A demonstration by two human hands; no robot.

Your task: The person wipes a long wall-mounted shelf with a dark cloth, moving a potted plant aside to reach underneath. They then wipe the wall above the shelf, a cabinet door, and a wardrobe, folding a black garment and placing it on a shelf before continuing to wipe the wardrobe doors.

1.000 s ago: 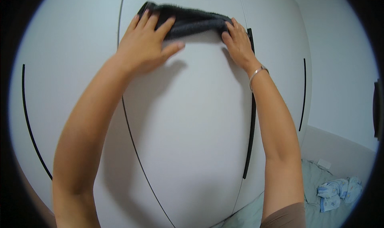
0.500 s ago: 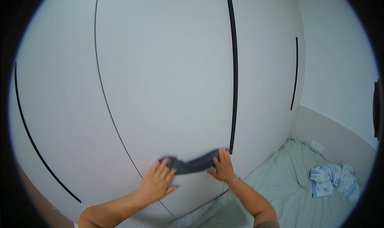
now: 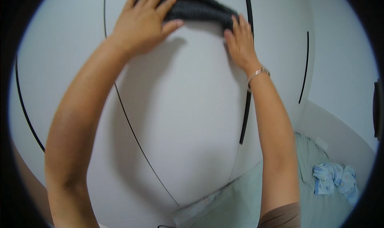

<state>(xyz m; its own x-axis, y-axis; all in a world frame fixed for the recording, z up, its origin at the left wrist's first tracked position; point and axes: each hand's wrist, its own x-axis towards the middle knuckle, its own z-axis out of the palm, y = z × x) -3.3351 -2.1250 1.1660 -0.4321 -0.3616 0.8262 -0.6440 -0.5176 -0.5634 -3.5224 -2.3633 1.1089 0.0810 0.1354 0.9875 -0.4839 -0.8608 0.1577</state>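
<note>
A dark grey cloth is stretched sideways across the upper part of a white wardrobe door. My left hand presses its left end, the fingers spread over the fabric and the thumb just below it. At the other end, my right hand holds the cloth's lower right corner beside a long black door handle. Part of the cloth runs past the top of the picture. Both arms are raised, and a metal bangle sits on my right wrist.
A bed with a pale green sheet stands at the lower right against the wardrobe. On it lies a crumpled blue-and-white patterned cloth. Another slim black handle runs down the door farther right, and one more is at the far left.
Both hands have gone up the door with the cloth, from near its bottom to the upper part. The cloth looks more spread out, and the view has shifted slightly.
</note>
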